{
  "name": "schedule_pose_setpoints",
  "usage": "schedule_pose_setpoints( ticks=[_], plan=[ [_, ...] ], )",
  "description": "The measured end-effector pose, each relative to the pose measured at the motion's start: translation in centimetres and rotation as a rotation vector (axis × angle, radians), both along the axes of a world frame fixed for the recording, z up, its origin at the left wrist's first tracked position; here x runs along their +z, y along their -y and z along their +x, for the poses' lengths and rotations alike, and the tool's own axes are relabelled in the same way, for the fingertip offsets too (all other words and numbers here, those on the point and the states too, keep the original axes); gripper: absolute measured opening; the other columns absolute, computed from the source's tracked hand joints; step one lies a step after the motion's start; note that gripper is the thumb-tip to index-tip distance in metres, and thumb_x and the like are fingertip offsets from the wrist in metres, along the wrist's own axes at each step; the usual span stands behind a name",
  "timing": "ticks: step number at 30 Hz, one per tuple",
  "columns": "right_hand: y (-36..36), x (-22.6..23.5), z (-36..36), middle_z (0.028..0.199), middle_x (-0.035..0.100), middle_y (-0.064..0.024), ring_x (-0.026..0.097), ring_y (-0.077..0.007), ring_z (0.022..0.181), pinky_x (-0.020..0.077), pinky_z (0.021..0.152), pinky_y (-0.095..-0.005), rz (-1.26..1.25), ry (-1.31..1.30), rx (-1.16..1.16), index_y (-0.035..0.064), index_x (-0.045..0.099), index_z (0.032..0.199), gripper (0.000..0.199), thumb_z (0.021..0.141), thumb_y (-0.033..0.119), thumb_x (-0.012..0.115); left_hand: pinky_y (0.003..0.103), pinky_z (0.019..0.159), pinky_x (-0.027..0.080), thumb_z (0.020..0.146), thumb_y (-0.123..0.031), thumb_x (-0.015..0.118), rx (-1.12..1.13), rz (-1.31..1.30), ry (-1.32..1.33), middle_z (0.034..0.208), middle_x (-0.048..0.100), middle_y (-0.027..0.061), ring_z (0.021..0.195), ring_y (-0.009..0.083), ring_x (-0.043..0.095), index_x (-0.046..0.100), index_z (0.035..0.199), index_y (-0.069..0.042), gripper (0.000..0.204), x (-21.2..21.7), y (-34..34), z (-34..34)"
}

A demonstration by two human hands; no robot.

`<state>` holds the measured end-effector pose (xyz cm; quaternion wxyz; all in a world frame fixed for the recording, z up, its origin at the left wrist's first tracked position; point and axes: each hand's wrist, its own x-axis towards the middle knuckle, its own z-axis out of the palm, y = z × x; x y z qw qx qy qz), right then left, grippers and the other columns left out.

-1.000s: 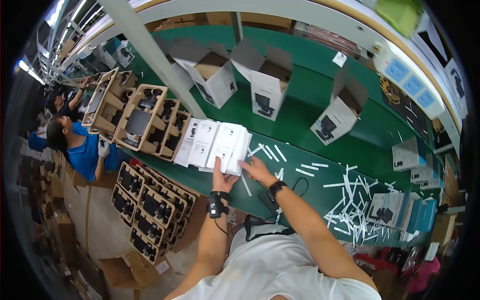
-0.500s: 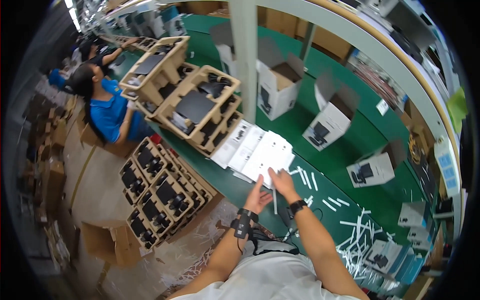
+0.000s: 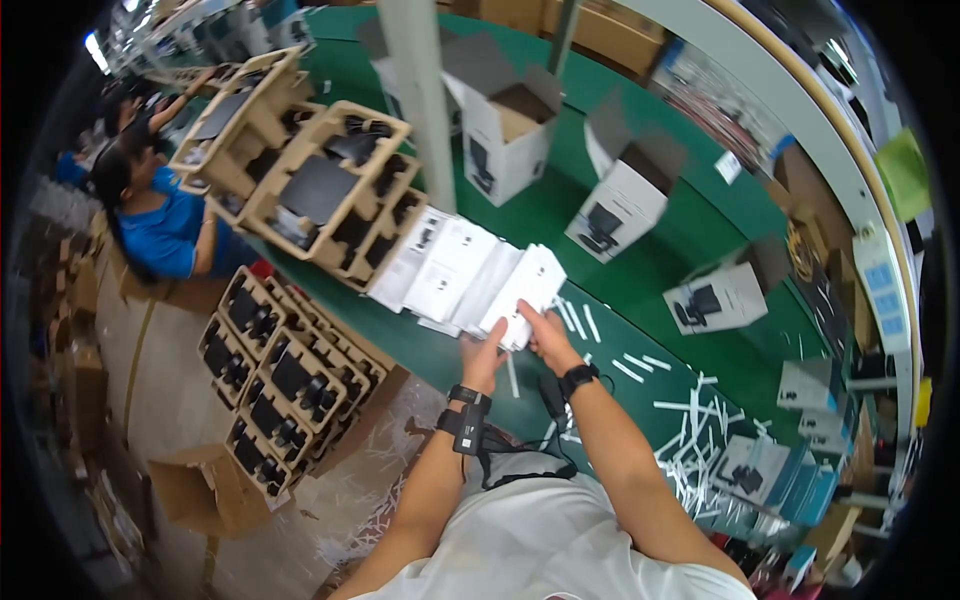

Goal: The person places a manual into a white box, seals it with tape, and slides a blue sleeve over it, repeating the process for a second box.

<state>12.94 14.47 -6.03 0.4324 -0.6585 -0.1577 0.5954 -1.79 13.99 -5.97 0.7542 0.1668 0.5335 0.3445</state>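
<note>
Two hands at the white paper bundle

And here at the green worktop (image 3: 625,338), the bundle of white printed leaflets (image 3: 532,285) sits between two bare hands, at the right end of a spread of overlapping white leaflets (image 3: 452,272). The right hand (image 3: 545,337) has it pinched, thumb flat on the top sheet, fingers tucked round the near edge. The left hand (image 3: 485,358) brings its thumb to the near left corner; whether it truly grips, I cannot tell. The step looks like gathering or squaring a batch; a clean lift would call for both thumbs pressing evenly so no sheet slides.

Hard to make out: the fingers under the paper, the sheet count and the blurred print. A pale upright post (image 3: 418,105) partly hides one open white carton (image 3: 385,70) behind it.
</note>
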Motion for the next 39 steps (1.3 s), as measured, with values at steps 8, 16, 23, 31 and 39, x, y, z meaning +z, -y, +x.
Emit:
schedule_pose_setpoints(
  ticks=[8,16,23,31,39],
  plan=[
    [2.9,-3.1,2.6,0.081,0.068,-0.0088,0.060,-0.0169,0.058,0.0455,0.048,-0.0300,-0.048,0.028,-0.025,-0.0019,0.064,0.115,0.065,0.082,0.053,0.075,0.034,0.071,0.055,0.079,-0.025,0.088,-0.071,0.112,-0.149,0.119,0.058,0.0140,0.092,0.0203,0.064,0.035,0.139,-0.001,0.084,-0.6,1.9,1.6],
    [4.0,-2.8,5.5,0.114,0.071,-0.0197,0.069,-0.0354,0.106,0.0537,0.090,-0.0408,-0.180,0.782,0.374,-0.0027,0.061,0.127,0.079,0.074,0.055,0.072,0.032,0.066,0.056,0.079,-0.021,0.086,-0.359,0.524,-0.770,0.096,0.057,0.0099,0.086,0.0185,0.063,0.053,0.116,0.002,0.054,-1.1,5.0,-2.4],
    [8.2,-3.6,6.1,0.100,0.075,-0.0140,0.071,-0.0334,0.093,0.0557,0.082,-0.0417,-0.027,0.792,0.194,0.0061,0.066,0.120,0.053,0.078,0.039,0.071,0.047,0.082,0.052,0.076,-0.030,0.082,-0.601,1.290,-1.253,0.103,0.061,0.0137,0.101,0.0341,0.061,0.062,0.114,-0.007,0.049,1.6,3.4,4.3],
    [23.0,-0.4,14.0,0.073,0.069,-0.0166,0.068,-0.0382,0.071,0.0540,0.067,-0.0485,0.052,0.906,0.186,0.0044,0.066,0.077,0.039,0.091,0.041,0.064,0.047,0.083,0.054,0.085,-0.030,0.075,-0.731,1.196,-1.418,0.113,0.066,0.0151,0.105,0.0361,0.064,0.062,0.124,-0.007,0.047,-2.1,-0.2,6.1],
    [20.7,8.7,35.9,0.083,0.070,-0.0106,0.068,-0.0232,0.076,0.0539,0.072,-0.0359,0.350,1.168,-0.824,0.0040,0.069,0.102,0.026,0.088,0.026,0.073,0.046,0.081,0.054,0.083,-0.028,0.073,-0.793,1.161,-1.693,0.110,0.065,0.0130,0.099,0.0323,0.062,0.073,0.113,-0.011,0.035,-0.1,-0.8,7.2]
  ],
)
